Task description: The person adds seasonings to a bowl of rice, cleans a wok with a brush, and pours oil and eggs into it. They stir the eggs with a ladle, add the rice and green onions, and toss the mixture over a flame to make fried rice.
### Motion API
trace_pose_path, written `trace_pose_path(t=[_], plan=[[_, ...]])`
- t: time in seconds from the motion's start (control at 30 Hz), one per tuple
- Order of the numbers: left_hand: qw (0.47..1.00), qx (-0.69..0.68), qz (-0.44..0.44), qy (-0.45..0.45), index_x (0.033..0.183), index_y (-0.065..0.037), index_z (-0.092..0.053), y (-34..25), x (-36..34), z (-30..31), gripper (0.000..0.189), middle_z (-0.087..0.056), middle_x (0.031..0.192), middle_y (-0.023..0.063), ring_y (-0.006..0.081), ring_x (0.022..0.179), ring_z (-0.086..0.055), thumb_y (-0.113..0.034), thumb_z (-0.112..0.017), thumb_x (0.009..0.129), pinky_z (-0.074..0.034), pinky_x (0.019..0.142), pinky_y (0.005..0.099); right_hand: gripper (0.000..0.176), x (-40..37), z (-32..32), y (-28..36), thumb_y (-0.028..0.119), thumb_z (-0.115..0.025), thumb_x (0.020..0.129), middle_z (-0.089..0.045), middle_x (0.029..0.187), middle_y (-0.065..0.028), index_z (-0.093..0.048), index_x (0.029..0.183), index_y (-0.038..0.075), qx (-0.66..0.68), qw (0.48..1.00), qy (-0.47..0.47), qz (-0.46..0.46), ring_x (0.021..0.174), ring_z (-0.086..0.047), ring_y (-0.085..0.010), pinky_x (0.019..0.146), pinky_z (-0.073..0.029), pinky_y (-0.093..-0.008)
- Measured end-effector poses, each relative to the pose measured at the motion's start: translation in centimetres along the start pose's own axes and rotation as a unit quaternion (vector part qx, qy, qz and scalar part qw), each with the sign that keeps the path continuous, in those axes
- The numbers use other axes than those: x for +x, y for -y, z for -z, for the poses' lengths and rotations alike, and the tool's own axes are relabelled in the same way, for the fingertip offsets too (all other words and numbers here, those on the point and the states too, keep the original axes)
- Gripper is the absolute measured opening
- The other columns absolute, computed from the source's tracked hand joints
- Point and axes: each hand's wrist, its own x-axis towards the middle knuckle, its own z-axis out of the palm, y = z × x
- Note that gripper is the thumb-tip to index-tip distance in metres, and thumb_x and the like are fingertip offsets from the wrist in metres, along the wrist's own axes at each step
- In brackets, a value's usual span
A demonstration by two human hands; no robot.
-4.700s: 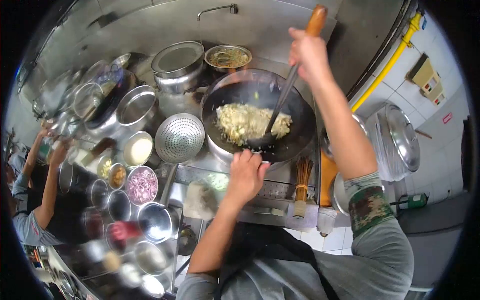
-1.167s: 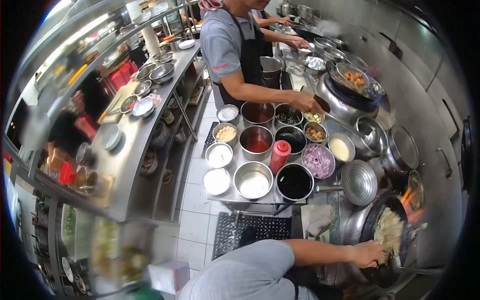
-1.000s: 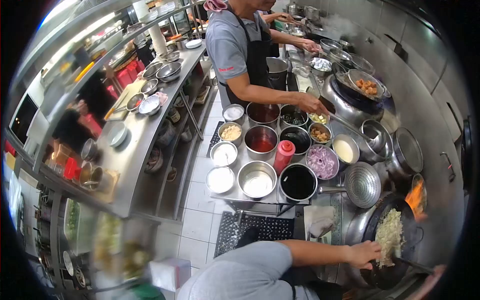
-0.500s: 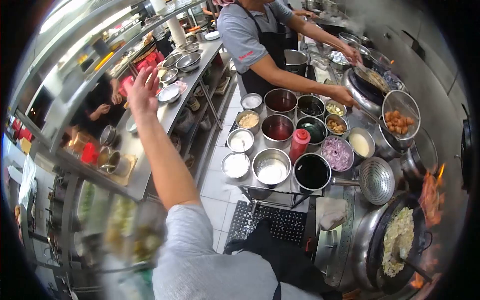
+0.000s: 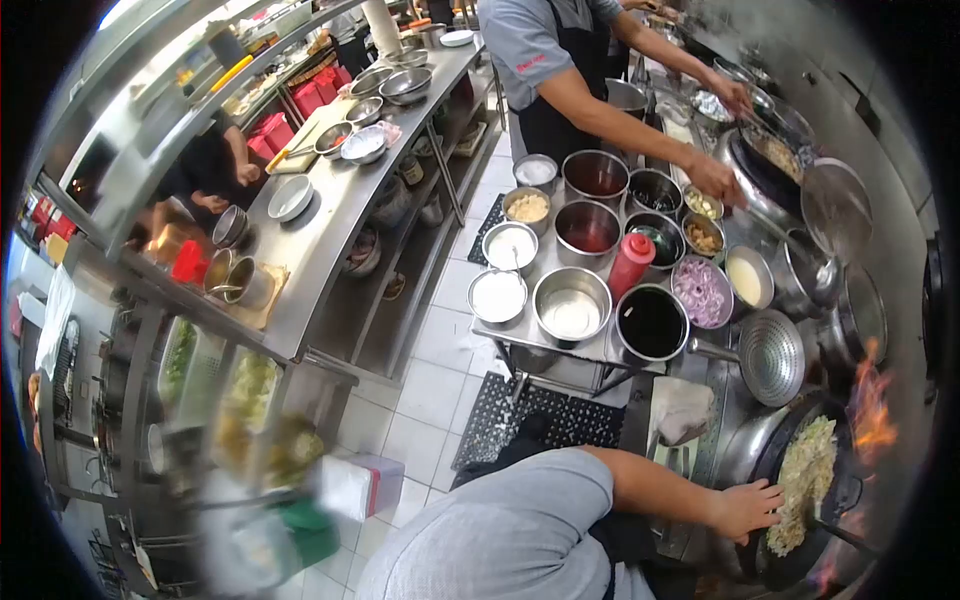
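My left hand (image 5: 750, 510) is over the near rim of a wok (image 5: 758, 560), fingers spread and nothing seen in them; whether it touches the rim is unclear. Pale chopped food (image 5: 803, 480) lies in the wok, with a dark utensil handle (image 5: 845, 538) slanting out at the lower right. Orange flames (image 5: 872, 415) rise beyond it. My right hand is out of view. Close to my left forearm lie a folded cloth (image 5: 683, 410) and a perforated metal ladle (image 5: 772, 357).
Across the bowls, a co-worker's hands (image 5: 715, 180) work at another wok (image 5: 750, 165). Metal pots, a red bottle (image 5: 631, 262) and sliced purple onion (image 5: 702, 292) crowd the side table. Shelving and a steel counter (image 5: 330, 215) stand left, where another person (image 5: 235, 150) is partly visible.
My left arm has swung from raised at the upper left down to the wok at the lower right. The co-worker's strainer, which held brown pieces, now shows none. The view has shifted.
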Motion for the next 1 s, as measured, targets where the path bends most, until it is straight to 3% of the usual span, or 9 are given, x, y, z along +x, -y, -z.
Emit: trace_pose_path(t=[0.07, 0.17, 0.27, 0.4, 0.57, 0.67, 0.8, 0.9, 1.0], plan=[[1.000, -0.021, -0.004, 0.018, 0.123, -0.015, -0.055, 0.6, 1.1, -0.9, 0.052, -0.051, 0.131, 0.0148, 0.0340, 0.122, -0.047, -0.043, -0.070, 0.082, -0.039, 0.099, 0.0498, 0.030, 1.2, 3.0, -0.2, 0.030, -0.062, 0.087, -0.066, 0.068, -0.0110, -0.070, 0.084, 0.001, 0.080, 0.994, 0.076, 0.015, 0.059, -0.062, -0.0292, 0.056, -0.049, -0.0398], [0.997, -0.053, -0.035, 0.043, 0.098, -0.010, -0.071, 0.7, 3.4, -1.7, 0.039, -0.062, 0.111, 0.0162, 0.0306, 0.107, -0.056, -0.043, -0.069, 0.079, -0.044, 0.090, 0.0426, 0.040, -3.3, 2.5, -7.2, 0.033, -0.045, 0.101, -0.061, 0.114, -0.0140, -0.055, 0.129, 0.006, -0.174, 0.977, -0.092, -0.083, 0.101, -0.062, -0.0232, 0.090, -0.047, -0.0434], [0.996, -0.070, 0.005, 0.053, 0.092, -0.006, -0.072, -1.4, 1.9, 0.1, 0.034, -0.062, 0.105, 0.0137, 0.0307, 0.108, -0.054, -0.038, -0.069, 0.082, -0.043, 0.090, 0.0435, 0.028, 0.0, 0.6, -1.5, 0.039, -0.055, 0.094, -0.050, 0.085, -0.0072, -0.045, 0.096, 0.012, -0.090, 0.985, -0.014, -0.144, 0.075, -0.051, -0.0205, 0.067, -0.041, -0.0391], [0.986, -0.159, -0.013, -0.052, 0.091, -0.005, -0.066, -4.6, 0.6, 5.0, 0.025, -0.055, 0.101, 0.0101, 0.0277, 0.103, -0.049, -0.027, -0.070, 0.082, -0.040, 0.083, 0.0418, 0.053, 2.0, 5.0, 4.4, 0.046, -0.067, 0.084, -0.035, 0.045, 0.0020, -0.033, 0.053, 0.021, 0.021, 0.970, 0.038, -0.240, 0.040, -0.036, -0.0168, 0.037, -0.033, -0.0334], [0.985, -0.112, -0.037, -0.129, 0.089, -0.007, -0.062, -2.2, -0.5, -2.6, 0.023, -0.053, 0.099, 0.0087, 0.0263, 0.099, -0.048, -0.027, -0.070, 0.083, -0.037, 0.081, 0.0396, 0.033, -3.0, 6.2, 1.7, 0.036, -0.057, 0.096, -0.055, 0.095, -0.0055, -0.048, 0.109, 0.007, -0.080, 0.984, -0.082, -0.139, 0.078, -0.051, -0.0152, 0.071, -0.042, -0.0300], [0.996, -0.084, 0.004, 0.017, 0.091, -0.007, -0.061, 0.0, -7.1, -1.3, 0.026, -0.053, 0.097, 0.0097, 0.0272, 0.098, -0.048, -0.031, -0.068, 0.084, -0.038, 0.081, 0.0399, 0.032, -4.6, 5.1, 1.7, 0.030, -0.059, 0.094, -0.053, 0.089, -0.0035, -0.051, 0.112, 0.005, -0.102, 0.983, -0.086, -0.127, 0.073, -0.050, -0.0134, 0.067, -0.042, -0.0282], [0.983, -0.133, -0.040, -0.121, 0.091, -0.006, -0.059, -3.9, -4.3, 5.3, 0.027, -0.052, 0.098, 0.0111, 0.0289, 0.096, -0.048, -0.030, -0.069, 0.083, -0.039, 0.078, 0.0406, 0.032, -4.1, 3.1, 3.8, 0.021, -0.061, 0.092, -0.050, 0.081, -0.0008, -0.055, 0.117, 0.001, -0.082, 0.986, -0.032, -0.140, 0.067, -0.048, -0.0110, 0.060, -0.041, -0.0259], [0.984, -0.161, -0.040, -0.066, 0.081, -0.006, -0.064, -3.9, 1.1, 5.3, 0.027, -0.057, 0.087, 0.0160, 0.0329, 0.088, -0.054, -0.033, -0.066, 0.084, -0.044, 0.075, 0.0448, 0.034, -8.2, -4.7, 3.3, 0.015, -0.063, 0.091, -0.049, 0.075, 0.0012, -0.059, 0.120, -0.001, -0.086, 0.991, -0.039, -0.099, 0.062, -0.047, -0.0092, 0.055, -0.040, -0.0241], [0.998, -0.040, -0.019, 0.044, 0.077, -0.007, -0.066, 0.4, -0.3, 1.2, 0.024, -0.058, 0.077, 0.0142, 0.0336, 0.079, -0.056, -0.029, -0.063, 0.086, -0.045, 0.068, 0.0469, 0.037, -12.9, -15.8, 3.8, 0.009, -0.064, 0.089, -0.047, 0.069, 0.0032, -0.062, 0.123, -0.004, -0.053, 0.994, -0.090, -0.036, 0.057, -0.045, -0.0074, 0.051, -0.040, -0.0223]])
